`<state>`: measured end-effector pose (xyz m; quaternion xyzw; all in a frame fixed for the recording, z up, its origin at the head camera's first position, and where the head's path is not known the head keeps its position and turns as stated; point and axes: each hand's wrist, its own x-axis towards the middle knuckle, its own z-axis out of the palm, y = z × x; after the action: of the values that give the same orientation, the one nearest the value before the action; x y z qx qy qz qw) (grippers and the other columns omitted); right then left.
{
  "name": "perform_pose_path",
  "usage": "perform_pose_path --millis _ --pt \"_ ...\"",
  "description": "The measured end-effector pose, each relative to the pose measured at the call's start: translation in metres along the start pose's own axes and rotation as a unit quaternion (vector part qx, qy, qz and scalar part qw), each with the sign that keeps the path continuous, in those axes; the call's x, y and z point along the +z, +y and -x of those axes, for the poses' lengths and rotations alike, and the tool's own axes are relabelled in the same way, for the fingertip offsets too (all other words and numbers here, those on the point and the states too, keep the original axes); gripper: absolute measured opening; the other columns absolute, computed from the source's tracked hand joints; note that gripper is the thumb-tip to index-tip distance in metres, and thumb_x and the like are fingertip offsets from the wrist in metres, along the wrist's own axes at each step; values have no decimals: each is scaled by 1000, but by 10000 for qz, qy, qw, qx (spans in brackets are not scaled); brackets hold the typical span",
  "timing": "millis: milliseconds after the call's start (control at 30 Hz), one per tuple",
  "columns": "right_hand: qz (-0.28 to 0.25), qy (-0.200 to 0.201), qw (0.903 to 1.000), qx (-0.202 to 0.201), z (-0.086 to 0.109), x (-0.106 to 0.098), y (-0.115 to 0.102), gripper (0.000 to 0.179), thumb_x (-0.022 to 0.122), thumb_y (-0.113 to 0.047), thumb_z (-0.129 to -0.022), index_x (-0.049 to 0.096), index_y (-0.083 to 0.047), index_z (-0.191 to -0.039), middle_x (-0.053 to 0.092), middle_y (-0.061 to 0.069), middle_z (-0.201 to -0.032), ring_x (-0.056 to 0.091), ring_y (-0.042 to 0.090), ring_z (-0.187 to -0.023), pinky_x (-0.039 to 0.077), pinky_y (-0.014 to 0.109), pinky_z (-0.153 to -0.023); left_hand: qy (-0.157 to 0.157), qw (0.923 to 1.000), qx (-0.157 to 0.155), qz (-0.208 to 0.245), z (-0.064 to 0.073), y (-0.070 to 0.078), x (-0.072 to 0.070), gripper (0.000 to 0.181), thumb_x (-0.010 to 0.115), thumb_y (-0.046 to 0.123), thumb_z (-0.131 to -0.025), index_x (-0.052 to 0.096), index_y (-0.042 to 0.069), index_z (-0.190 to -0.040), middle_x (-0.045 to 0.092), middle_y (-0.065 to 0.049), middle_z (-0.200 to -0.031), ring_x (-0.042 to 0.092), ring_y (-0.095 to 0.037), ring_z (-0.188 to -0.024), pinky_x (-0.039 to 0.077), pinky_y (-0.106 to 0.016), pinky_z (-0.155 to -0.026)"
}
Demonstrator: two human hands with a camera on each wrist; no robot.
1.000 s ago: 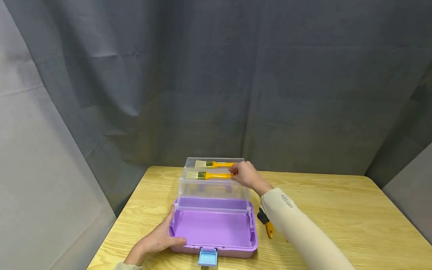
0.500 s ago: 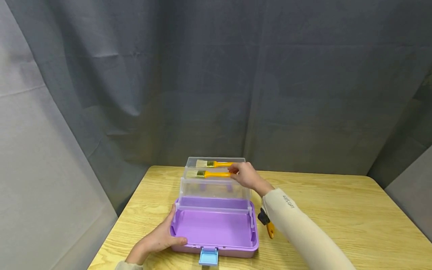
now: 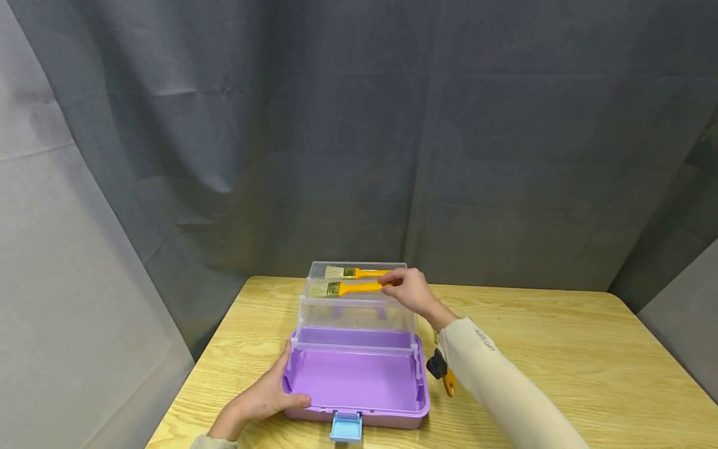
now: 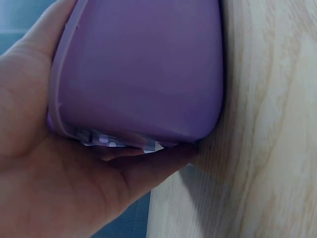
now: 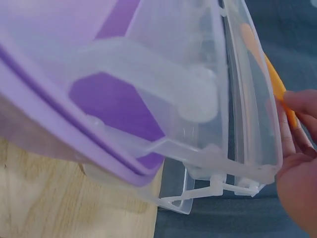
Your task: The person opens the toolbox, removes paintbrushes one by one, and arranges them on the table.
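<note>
My right hand (image 3: 412, 292) pinches the orange handle of a paintbrush (image 3: 359, 287) at its end. In the right wrist view, thumb and fingertips close on that handle (image 5: 278, 82) beside the clear tray (image 5: 257, 144). The brush tilts, handle end raised, bristles over the near upper tray. Behind it, a second paintbrush (image 3: 367, 273) lies in the rear clear tray, its handle end hidden by my hand. My left hand (image 3: 266, 393) grips the left side of the purple storage box (image 3: 423, 399), thumb at the front corner. In the left wrist view, fingers wrap the purple wall (image 4: 143, 64).
The box's lid side and clear trays (image 3: 356, 315) are unfolded backward. A light blue latch (image 3: 346, 427) hangs at the front. Right of the box, another orange handle (image 3: 449, 382) lies on the wooden table (image 3: 538, 349), partly hidden by my right wrist. Grey curtain (image 3: 336, 156) stands behind.
The right hand has raised the handle end of the near paintbrush slightly, so the brush now slants instead of lying level. My left hand and the box have stayed still.
</note>
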<state>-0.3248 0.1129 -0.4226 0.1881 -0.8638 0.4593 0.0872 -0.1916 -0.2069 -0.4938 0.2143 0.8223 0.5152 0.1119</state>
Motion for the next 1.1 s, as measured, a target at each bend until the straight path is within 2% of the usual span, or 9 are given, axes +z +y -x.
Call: perform_pose_path --millis 133,300,433,767,900,1000,1033,1100 --pt "-557 156 9980 259 3 -5 4 21 71 -11 -73 70 -5 -93 64 4 -89 57 18 -75 50 28 -64 -21 10000 -24 -30 -1 0 1 117 77 17 -66 -15 29 -138 -5 -9 -146 6 -29 -130 8 -49 -101" --pt "-1326 335 9891 546 9 -15 9 23 69 -12 -75 68 -3 -97 65 8 -92 60 20 -79 50 29 -69 -17 10000 -34 -29 -4 -6 2 117 77 17 -66 -15 31 -138 -5 -7 -146 5 -28 -130 8 -48 -101" --pt "-1596 470 9841 628 15 -26 12 25 68 -13 -77 67 -3 -99 64 8 -94 60 20 -80 50 28 -71 -13 10000 -67 -52 -6 -7 1 118 77 18 -66 -16 31 -137 -7 -7 -146 4 -28 -130 7 -48 -101" --pt "-1856 580 9779 761 33 -60 21 33 68 -17 -77 63 0 -105 62 12 -100 59 22 -85 48 35 -77 -16 9998 174 55 -7 -9 -1 116 76 14 -67 -14 34 -138 -4 -6 -146 6 -30 -130 7 -51 -101" --pt "-2113 689 9728 654 45 -79 23 37 68 -17 -77 61 3 -107 61 14 -102 59 19 -84 48 30 -76 -68 9997 198 96 -7 -8 -2 116 76 12 -67 -15 33 -137 -5 -6 -146 7 -31 -130 9 -50 -100" --pt "-2677 752 9591 521 56 -95 26 38 66 -11 -78 57 9 -109 62 13 -102 60 17 -84 49 26 -75 -54 9999 141 52 -6 -8 -2 116 76 13 -67 -15 32 -138 -5 -8 -146 7 -32 -130 8 -50 -101" --pt "-3005 750 9496 486 60 -101 28 38 65 -8 -79 55 11 -110 62 13 -102 60 17 -85 48 26 -75 -39 9999 98 6 -5 -8 -3 116 76 15 -68 -15 31 -138 -6 -9 -146 6 -32 -130 8 -50 -101" --pt "-3737 726 9239 395 68 -114 30 35 61 1 -80 53 14 -111 62 14 -102 61 18 -87 48 29 -76 -10 10000 24 -32 -4 -8 -3 116 76 16 -68 -16 31 -137 -7 -9 -146 5 -30 -130 7 -49 -101"
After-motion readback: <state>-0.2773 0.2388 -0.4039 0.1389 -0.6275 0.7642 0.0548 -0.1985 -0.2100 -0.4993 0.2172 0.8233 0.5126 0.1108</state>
